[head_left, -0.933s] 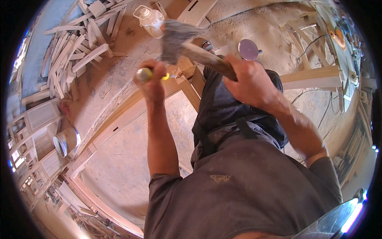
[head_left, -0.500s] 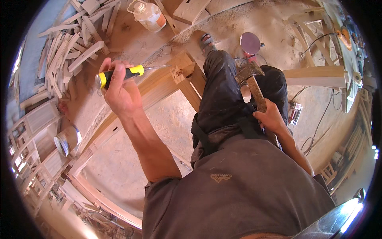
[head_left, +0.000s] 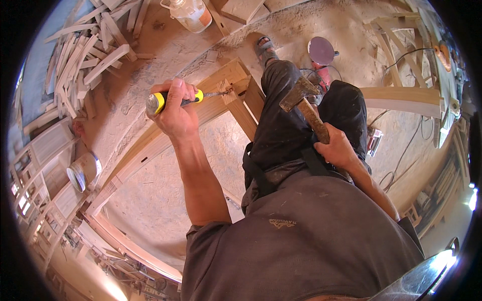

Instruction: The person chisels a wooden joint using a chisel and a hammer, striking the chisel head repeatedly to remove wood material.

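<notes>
My left hand is closed round the yellow and black handle of a chisel. The chisel's blade points right, its tip at or close to a notched joint at the corner of a wooden frame; contact is hard to make out. In my right hand a hammer is gripped by its worn wooden handle. The rusty hammer head is raised over my thighs, apart from the chisel and the frame.
Beyond my feet stands a red power tool with a round grey disc, its cord nearby. Offcuts are heaped at the far left, and a plastic jug stands at the back. A white bucket lies left; a board extends right.
My left hand has moved right with the chisel, bringing its blade to the frame joint. The hammer has shifted slightly left, its head tilting further that way.
</notes>
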{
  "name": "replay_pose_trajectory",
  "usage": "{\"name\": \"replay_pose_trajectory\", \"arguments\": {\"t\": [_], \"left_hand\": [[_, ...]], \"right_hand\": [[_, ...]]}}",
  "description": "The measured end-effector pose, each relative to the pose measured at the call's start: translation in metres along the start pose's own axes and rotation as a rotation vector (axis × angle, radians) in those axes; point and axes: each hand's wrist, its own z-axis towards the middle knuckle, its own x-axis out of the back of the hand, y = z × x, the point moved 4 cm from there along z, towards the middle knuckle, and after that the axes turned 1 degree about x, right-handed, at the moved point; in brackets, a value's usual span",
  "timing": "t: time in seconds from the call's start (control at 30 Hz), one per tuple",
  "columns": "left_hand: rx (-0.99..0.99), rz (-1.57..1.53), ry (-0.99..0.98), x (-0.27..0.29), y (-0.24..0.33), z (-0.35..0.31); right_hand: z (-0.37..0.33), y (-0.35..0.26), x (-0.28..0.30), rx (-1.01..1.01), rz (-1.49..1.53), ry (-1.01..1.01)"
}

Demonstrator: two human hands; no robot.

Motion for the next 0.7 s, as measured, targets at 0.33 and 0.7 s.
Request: {"name": "replay_pose_trajectory", "arguments": {"t": [0.33,0.7], "left_hand": [[-0.044,0.285,-0.062,-0.028,-0.005,-0.012],[-0.363,0.582,-0.316,-0.042,-0.012,-0.04]], "right_hand": [[-0.001,-0.028,0.003,0.029,0.004,0.048],[-0.021,-0.178,0.038,0.966,-0.567,0.294]]}}
